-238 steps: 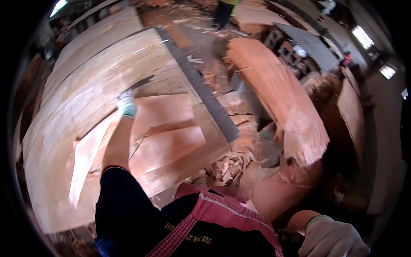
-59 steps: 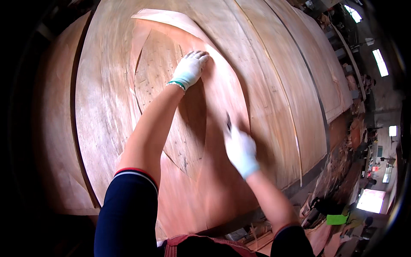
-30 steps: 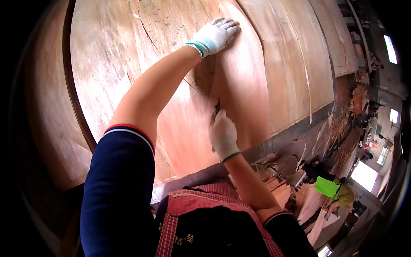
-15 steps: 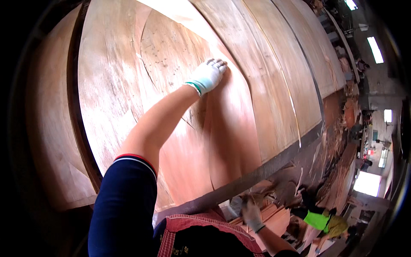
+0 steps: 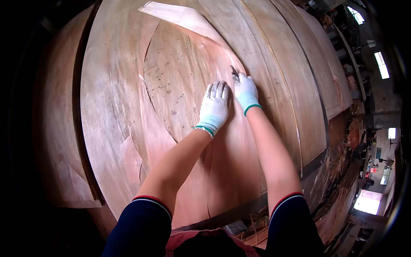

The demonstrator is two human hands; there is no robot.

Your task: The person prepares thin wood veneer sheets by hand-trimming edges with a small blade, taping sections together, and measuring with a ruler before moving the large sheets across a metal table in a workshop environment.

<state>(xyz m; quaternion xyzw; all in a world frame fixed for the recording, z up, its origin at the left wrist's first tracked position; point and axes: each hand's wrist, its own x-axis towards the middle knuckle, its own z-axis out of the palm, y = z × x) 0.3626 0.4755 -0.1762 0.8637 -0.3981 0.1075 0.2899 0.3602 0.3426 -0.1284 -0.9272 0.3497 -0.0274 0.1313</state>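
A thin pinkish veneer sheet [image 5: 233, 150] lies over a paler wood panel [image 5: 171, 73] that has a scatter of dark specks. Its far end [image 5: 184, 16] is folded over, showing a lighter side. My left hand [image 5: 214, 107], in a white glove with a green cuff, rests flat on the veneer, fingers stretched forward. Just to its right, my gloved right hand [image 5: 246, 91] is closed around a small dark tool [image 5: 234, 71], like a short knife; its tip points forward over the veneer's right part. Most of its handle is hidden in the glove.
More wood sheets lie to the right, with a narrow light strip [image 5: 286, 83] along one. Another panel [image 5: 60, 124] stands left beyond a dark gap. Wood scraps [image 5: 338, 171] litter the right side, below the panel's dark edge. Bright windows [image 5: 369, 201] show farther off.
My right hand has come up from the lower right onto the veneer, with the dark tool now visible. My left hand has shifted nearer to me. The veneer's far end now shows as a folded flap.
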